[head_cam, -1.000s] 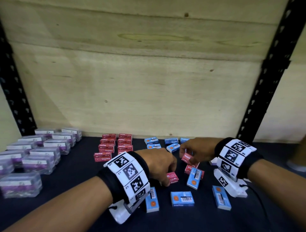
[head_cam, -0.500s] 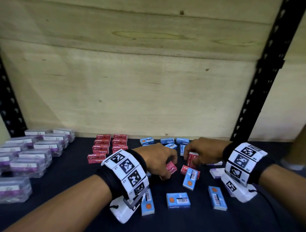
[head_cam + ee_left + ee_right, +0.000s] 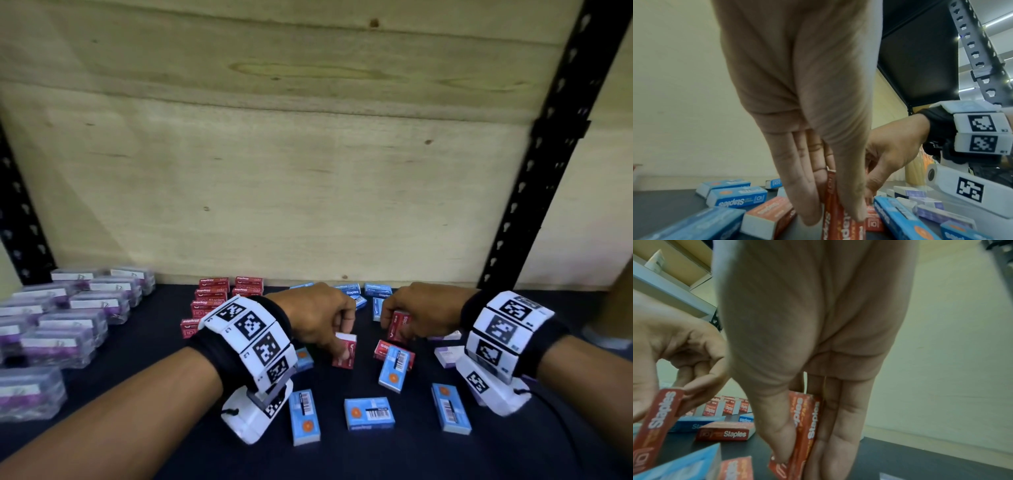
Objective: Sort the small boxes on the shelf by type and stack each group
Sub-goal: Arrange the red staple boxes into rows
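Red staple boxes (image 3: 344,349) in hands (image 3: 317,315)

Right grip (image 3: 797,426) pinches a red staples box (image 3: 803,426) on edge, thumb on one broad face, fingers (image 3: 840,418) on the other. To its left, the left grip (image 3: 670,363) pinches a second red staples box (image 3: 657,423), tilted. Between and beyond them, a loose red box (image 3: 723,431) lies flat on the dark shelf (image 3: 910,456), with blue boxes (image 3: 694,423) behind it.
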A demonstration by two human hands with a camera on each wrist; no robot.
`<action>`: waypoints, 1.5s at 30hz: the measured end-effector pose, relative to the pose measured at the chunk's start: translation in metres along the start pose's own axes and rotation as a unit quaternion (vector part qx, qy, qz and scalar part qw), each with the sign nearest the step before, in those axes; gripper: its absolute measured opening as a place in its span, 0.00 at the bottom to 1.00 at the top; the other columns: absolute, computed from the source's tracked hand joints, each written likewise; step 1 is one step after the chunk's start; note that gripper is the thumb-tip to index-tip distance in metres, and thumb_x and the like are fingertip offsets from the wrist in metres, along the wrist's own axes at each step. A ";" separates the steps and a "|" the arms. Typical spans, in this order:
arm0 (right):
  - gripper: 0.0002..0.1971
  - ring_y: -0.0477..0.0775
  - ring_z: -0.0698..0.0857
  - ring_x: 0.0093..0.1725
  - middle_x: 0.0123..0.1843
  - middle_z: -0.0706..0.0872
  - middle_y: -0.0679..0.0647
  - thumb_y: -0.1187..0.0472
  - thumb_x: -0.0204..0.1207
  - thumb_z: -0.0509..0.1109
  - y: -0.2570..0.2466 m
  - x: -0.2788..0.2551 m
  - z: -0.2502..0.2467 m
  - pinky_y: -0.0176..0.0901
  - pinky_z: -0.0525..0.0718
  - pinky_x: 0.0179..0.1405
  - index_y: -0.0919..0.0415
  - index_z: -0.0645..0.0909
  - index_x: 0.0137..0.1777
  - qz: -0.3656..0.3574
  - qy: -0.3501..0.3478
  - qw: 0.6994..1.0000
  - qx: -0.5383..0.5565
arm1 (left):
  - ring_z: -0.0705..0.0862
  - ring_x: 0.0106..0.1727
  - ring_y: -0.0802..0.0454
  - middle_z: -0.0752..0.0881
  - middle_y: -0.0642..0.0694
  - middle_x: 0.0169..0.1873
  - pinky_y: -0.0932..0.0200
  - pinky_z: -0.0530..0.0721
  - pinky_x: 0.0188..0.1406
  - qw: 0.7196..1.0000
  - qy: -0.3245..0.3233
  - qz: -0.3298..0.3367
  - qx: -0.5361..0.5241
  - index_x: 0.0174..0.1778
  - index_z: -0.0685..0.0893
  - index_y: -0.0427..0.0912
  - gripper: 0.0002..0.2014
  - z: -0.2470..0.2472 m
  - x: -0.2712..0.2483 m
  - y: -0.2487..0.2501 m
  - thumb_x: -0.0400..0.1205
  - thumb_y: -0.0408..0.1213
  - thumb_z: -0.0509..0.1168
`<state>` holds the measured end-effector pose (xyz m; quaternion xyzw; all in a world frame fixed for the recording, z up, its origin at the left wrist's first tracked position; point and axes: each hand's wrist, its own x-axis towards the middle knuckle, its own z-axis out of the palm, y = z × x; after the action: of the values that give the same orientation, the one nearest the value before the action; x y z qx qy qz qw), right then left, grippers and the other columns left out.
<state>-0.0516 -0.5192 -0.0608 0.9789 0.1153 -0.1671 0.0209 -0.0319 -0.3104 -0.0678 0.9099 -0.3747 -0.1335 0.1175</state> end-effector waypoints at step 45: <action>0.08 0.43 0.81 0.39 0.39 0.82 0.41 0.54 0.76 0.78 -0.184 0.080 -0.020 0.35 0.75 0.37 0.52 0.85 0.53 -0.179 0.036 0.983 0.012 | 0.81 0.43 0.58 0.83 0.57 0.40 0.64 0.74 0.37 0.960 0.037 -0.278 0.012 0.45 0.81 0.52 0.17 -0.029 -0.125 -0.139 0.68 0.35 0.81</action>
<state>-0.0145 -0.3208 -0.0690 0.9482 0.2870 -0.1340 -0.0253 -0.0169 -0.1222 -0.0647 0.9839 -0.1036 -0.1228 0.0786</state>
